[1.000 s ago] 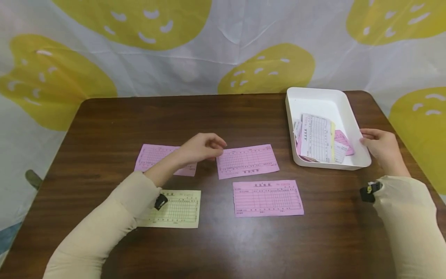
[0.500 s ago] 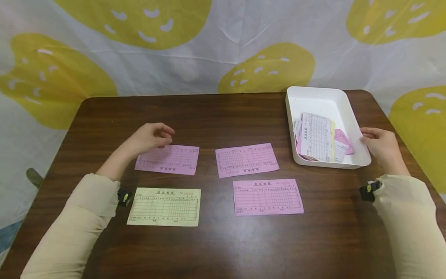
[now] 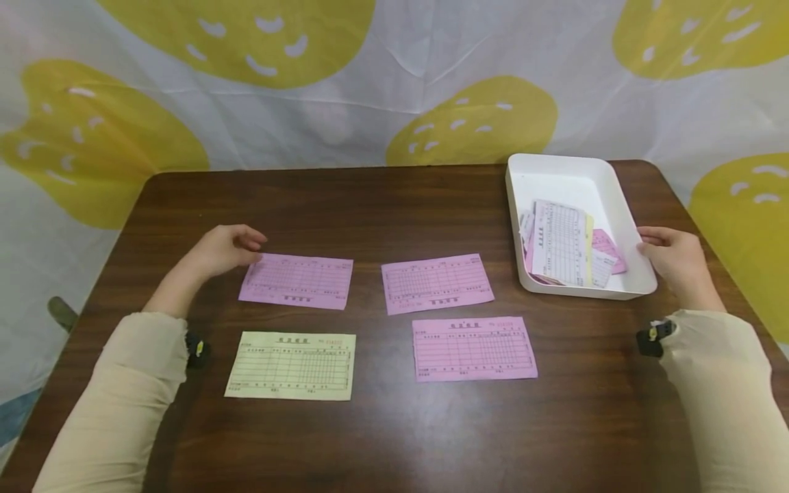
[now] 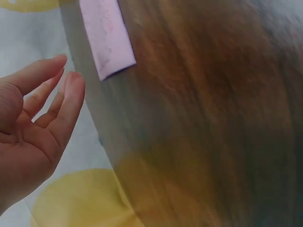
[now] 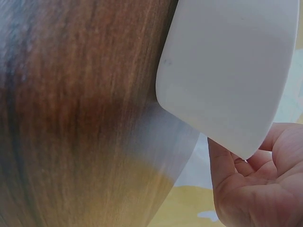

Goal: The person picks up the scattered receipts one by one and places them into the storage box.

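Observation:
My left hand [image 3: 224,248] is at the upper left corner of a pink receipt slip [image 3: 298,282] lying flat on the table. In the left wrist view the thumb and the loosely bent fingers [image 4: 71,90] have nothing between them. At the right, my right hand [image 3: 681,263] holds the side wall of a white tray [image 3: 629,236]; the right wrist view shows thumb and fingers at its corner, partly hidden behind the plastic. Inside the tray lies a loose pile of white, pink and yellow slips [image 3: 561,239].
Two more pink slips [image 3: 437,282] lie in the middle, one nearer the front. A yellow-green slip [image 3: 290,370] lies front left. The dark wooden table [image 3: 370,445] backs onto a patterned curtain [image 3: 345,116].
My left hand has moved left, away from the middle pink slip to the left one's corner, uncovering the yellow-green slip. The right hand and tray stay put.

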Available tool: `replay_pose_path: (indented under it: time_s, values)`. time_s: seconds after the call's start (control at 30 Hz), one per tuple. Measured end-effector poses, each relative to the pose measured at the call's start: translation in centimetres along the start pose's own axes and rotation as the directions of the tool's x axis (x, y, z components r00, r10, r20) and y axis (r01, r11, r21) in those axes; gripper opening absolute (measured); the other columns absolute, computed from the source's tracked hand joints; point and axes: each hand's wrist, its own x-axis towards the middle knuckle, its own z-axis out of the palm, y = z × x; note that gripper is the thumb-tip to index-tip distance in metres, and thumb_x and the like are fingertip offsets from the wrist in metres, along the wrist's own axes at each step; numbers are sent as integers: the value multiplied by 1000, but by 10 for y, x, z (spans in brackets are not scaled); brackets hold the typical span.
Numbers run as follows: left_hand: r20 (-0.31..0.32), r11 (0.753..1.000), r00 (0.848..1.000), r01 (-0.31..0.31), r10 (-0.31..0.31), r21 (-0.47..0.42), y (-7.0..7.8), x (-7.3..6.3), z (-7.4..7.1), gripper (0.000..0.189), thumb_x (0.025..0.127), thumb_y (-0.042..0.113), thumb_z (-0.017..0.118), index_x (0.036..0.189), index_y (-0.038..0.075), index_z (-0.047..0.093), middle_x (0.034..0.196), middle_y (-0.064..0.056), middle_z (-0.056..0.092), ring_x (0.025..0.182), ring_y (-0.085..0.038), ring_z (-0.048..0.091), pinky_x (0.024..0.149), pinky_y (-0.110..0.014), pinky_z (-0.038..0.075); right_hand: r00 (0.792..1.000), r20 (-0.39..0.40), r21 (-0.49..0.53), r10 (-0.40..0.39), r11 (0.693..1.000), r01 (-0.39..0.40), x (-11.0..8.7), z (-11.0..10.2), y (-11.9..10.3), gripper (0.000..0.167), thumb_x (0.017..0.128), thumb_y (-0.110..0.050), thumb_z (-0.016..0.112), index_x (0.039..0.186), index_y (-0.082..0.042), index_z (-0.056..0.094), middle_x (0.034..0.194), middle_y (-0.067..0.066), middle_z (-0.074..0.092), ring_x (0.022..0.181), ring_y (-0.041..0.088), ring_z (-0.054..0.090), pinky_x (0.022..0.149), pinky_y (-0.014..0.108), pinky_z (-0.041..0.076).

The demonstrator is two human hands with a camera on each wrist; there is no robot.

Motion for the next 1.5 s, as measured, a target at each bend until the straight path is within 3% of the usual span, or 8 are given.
replay_pose_path:
  time_s: [0.17, 0.33, 0.4, 0.73, 0.93, 1.07, 1.3, 1.5]
  values:
    - [13, 998, 998, 56, -56, 43, -7, 3, 3, 41, 89, 10, 62, 126, -6, 53, 120, -29, 55, 108, -40, 54, 94, -54, 45, 1000, 2, 7, -4, 1000, 4, -1, 1, 1, 47, 99, -18, 42, 139, 8, 41, 117, 21, 51, 80, -2, 46, 58, 5, 43]
    - [35, 994, 997, 64, -67, 84, -11, 6, 6, 46, 88, 11, 65, 127, -7, 50, 122, -30, 53, 110, -40, 51, 97, -55, 43, 1000, -11, 32, -29, 999, 30, 0, 1, 2, 46, 98, -17, 44, 136, 9, 44, 86, -14, 54, 74, -9, 45, 58, 6, 45]
    - [40, 993, 997, 59, -64, 98, -11, 7, 7, 46, 88, 10, 65, 127, -7, 50, 122, -30, 53, 110, -41, 51, 97, -55, 43, 1000, -8, 40, -29, 999, 29, 0, 1, 3, 47, 98, -17, 44, 137, 9, 43, 84, -18, 51, 74, -8, 45, 58, 6, 45]
    - [29, 995, 998, 46, -49, 93, -9, 8, 9, 36, 86, 8, 66, 118, -8, 56, 111, -26, 60, 98, -34, 57, 87, -47, 47, 1000, -14, 26, -7, 1000, 8, 0, 2, 5, 48, 99, -18, 43, 139, 7, 41, 114, 20, 52, 78, -5, 45, 58, 4, 43]
    - [36, 993, 998, 47, -51, 106, -9, 9, 9, 33, 87, 8, 65, 115, -8, 59, 105, -25, 63, 94, -33, 58, 83, -44, 47, 1000, -15, 31, -14, 999, 14, 1, 2, 7, 47, 98, -17, 44, 138, 8, 42, 102, 6, 56, 74, -9, 44, 58, 4, 44]
    - [34, 994, 999, 35, -39, 108, -8, 8, 10, 31, 88, 7, 62, 116, -6, 60, 103, -24, 62, 92, -32, 56, 80, -41, 46, 1000, -13, 35, -6, 999, 7, 1, 3, 7, 47, 99, -17, 44, 139, 8, 41, 105, 9, 56, 75, -8, 45, 58, 4, 44]
    - [24, 994, 999, 47, -49, 103, -7, 8, 10, 35, 87, 10, 62, 117, -7, 56, 109, -27, 57, 94, -35, 57, 79, -43, 49, 1000, -15, 42, -4, 999, 4, -1, 2, 4, 47, 98, -17, 45, 137, 8, 43, 89, -12, 51, 78, -5, 44, 59, 4, 44]
    - [27, 997, 997, 71, -71, 8, -3, 9, 9, 32, 92, 6, 56, 119, -11, 53, 111, -30, 55, 89, -33, 65, 76, -39, 59, 1000, -25, 29, -11, 1000, 12, 0, 1, 2, 47, 98, -19, 44, 138, 7, 43, 99, -2, 53, 79, -4, 45, 60, 3, 43]
